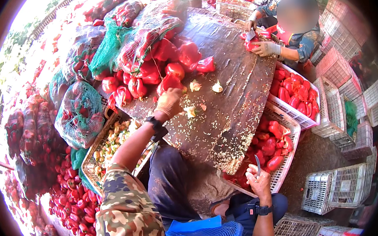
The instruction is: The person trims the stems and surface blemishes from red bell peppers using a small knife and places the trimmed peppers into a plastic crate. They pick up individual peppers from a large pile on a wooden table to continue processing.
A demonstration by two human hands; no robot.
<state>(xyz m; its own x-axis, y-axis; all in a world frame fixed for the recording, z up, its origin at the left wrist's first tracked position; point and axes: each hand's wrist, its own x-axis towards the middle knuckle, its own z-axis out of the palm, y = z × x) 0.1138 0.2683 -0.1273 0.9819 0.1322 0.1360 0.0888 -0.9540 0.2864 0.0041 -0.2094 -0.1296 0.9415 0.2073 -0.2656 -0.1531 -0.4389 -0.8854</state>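
Note:
My left hand [169,103], in a work glove, reaches onto the wooden board and has its fingers on a red bell pepper [170,82] at the edge of a pepper pile. At the lower right, my bare right hand [258,178] grips a small curved knife [258,163], blade up, above a crate of red peppers [289,163]. Cut pepper cores [217,87] and scattered pale seeds lie on the board [233,105]. A net sack of peppers [151,32] spills open at the board's far left. Left of my knee stands a crate of cores [91,163].
Across the board, a co-worker's gloved hands [266,48] hold a blade and a red pepper. A white crate of peppers [318,110] stands at the board's right. Stacked plastic crates [334,101] line the right side. Full net sacks [78,115] and loose peppers [74,203] fill the left.

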